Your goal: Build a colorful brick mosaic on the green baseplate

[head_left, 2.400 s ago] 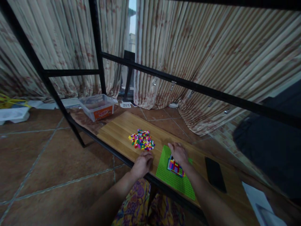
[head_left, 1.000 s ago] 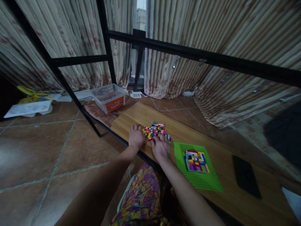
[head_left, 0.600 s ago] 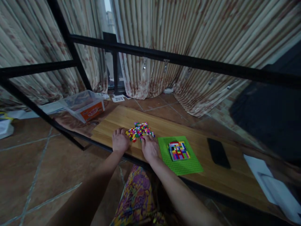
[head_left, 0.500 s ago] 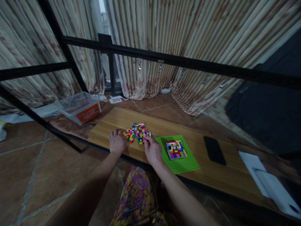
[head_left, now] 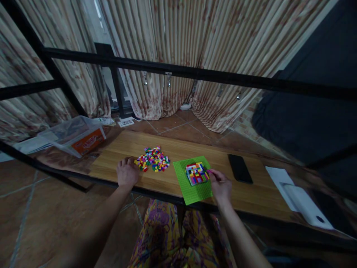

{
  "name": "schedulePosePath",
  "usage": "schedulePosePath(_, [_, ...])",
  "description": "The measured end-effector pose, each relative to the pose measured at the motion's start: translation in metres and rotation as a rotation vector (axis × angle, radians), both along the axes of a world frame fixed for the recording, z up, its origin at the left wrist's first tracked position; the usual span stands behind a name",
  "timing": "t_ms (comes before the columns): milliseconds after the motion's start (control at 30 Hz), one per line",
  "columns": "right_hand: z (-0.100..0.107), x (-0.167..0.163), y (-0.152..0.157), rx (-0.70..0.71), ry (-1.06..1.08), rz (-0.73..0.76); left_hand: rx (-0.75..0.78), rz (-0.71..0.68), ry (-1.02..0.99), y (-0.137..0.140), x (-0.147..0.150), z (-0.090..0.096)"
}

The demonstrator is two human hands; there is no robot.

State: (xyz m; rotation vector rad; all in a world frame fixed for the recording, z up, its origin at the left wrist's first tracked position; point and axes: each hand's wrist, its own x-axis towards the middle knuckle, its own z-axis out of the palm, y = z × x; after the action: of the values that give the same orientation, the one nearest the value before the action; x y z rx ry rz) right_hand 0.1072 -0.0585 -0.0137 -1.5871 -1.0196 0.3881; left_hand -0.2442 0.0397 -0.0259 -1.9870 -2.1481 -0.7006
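A loose pile of small coloured building bricks (head_left: 153,159) lies on the wooden board. My left hand (head_left: 127,173) rests on the board at the pile's left edge, fingers apart and a little bent, holding nothing I can see. A green baseplate (head_left: 182,178) lies right of the pile, carrying a low block built from multicoloured bricks (head_left: 197,173). At the right side of that block is my right hand (head_left: 221,186), thumb and finger pinching a small pink brick (head_left: 208,171). Whether this brick touches the block I cannot tell.
A black phone (head_left: 240,169) lies on the board to the right, with white paper and a white device (head_left: 305,206) beyond it. A clear plastic box (head_left: 75,136) with an orange label stands at the left. A black metal bar (head_left: 181,70) crosses ahead, before curtains.
My right hand has moved from the brick pile rightward to the built block, with a pink brick in its pinch. My left hand stays beside the pile. The view has turned slightly right.
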Motion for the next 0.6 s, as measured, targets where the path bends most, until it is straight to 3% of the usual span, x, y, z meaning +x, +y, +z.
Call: schedulePosePath(600, [-0.01, -0.001, 0.021, 0.036, -0.021, -0.004, -0.021, -0.001, 0.001, 0.0, 0.001, 0.006])
